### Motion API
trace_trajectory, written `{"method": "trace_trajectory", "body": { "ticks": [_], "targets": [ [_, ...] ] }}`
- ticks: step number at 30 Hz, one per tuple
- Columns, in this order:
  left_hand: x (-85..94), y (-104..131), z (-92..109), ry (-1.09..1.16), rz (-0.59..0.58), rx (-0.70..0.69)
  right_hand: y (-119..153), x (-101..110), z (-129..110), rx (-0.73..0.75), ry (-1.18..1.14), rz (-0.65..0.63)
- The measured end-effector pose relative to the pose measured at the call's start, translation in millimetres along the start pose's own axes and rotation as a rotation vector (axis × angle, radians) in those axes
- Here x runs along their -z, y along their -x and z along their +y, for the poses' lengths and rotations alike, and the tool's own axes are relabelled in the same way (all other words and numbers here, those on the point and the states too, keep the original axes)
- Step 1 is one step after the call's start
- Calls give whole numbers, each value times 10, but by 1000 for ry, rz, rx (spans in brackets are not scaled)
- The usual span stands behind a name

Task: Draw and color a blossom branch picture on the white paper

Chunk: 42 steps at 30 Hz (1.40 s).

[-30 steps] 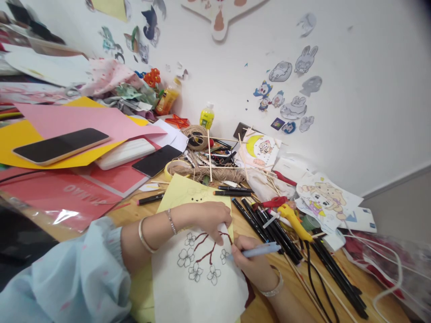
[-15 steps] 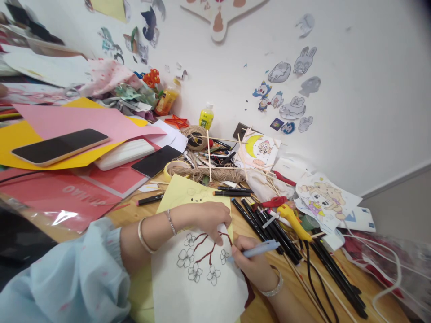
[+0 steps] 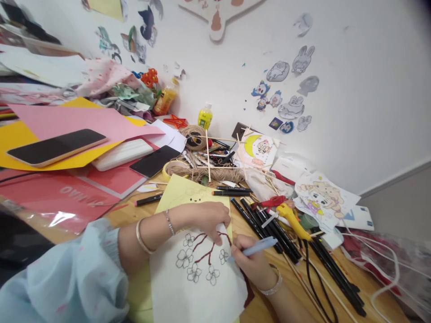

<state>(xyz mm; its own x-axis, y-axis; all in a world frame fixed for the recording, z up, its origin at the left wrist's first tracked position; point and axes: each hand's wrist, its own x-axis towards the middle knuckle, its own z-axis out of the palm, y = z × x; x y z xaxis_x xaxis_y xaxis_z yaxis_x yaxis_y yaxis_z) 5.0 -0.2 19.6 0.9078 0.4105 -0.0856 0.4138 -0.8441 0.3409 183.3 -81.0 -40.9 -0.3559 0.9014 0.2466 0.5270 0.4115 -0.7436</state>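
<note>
A white sheet (image 3: 198, 300) with dark red branches and outlined flowers lies over a yellow sheet (image 3: 175, 190) on the wooden table. My left hand (image 3: 210, 220) rests across the top of the white sheet, its fingers bent over the edge and the thumb on the drawing. In my right hand (image 3: 251, 260) is a light blue pen (image 3: 261, 246), its tip down at the rightmost flower (image 3: 224, 256). Part of something dark red shows beneath the sheet's right edge.
Black markers (image 3: 279, 233), a yellow glue gun (image 3: 294, 222) and its cable lie to the right. Beyond the sheets are twine (image 3: 218, 173), sticks and bottles (image 3: 205, 116). Phones (image 3: 57, 147) and coloured paper (image 3: 81, 121) cover the left, before a white wall.
The whole view has shifted slightly. Both hands and the pen keep nearly the same place on the sheet.
</note>
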Motion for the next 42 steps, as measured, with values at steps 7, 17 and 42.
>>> {"method": "trace_trajectory", "body": {
  "ticks": [7,17,42],
  "targets": [
    [20,6,19,-6,-11,7,15,3,6,45,27,47],
    [-13,-4,-9,11,18,-4,15,1,-3,19,11,48],
    [-17,-9,-17,-3,3,-20,6,15,-38,33,161,26]
  ]
}}
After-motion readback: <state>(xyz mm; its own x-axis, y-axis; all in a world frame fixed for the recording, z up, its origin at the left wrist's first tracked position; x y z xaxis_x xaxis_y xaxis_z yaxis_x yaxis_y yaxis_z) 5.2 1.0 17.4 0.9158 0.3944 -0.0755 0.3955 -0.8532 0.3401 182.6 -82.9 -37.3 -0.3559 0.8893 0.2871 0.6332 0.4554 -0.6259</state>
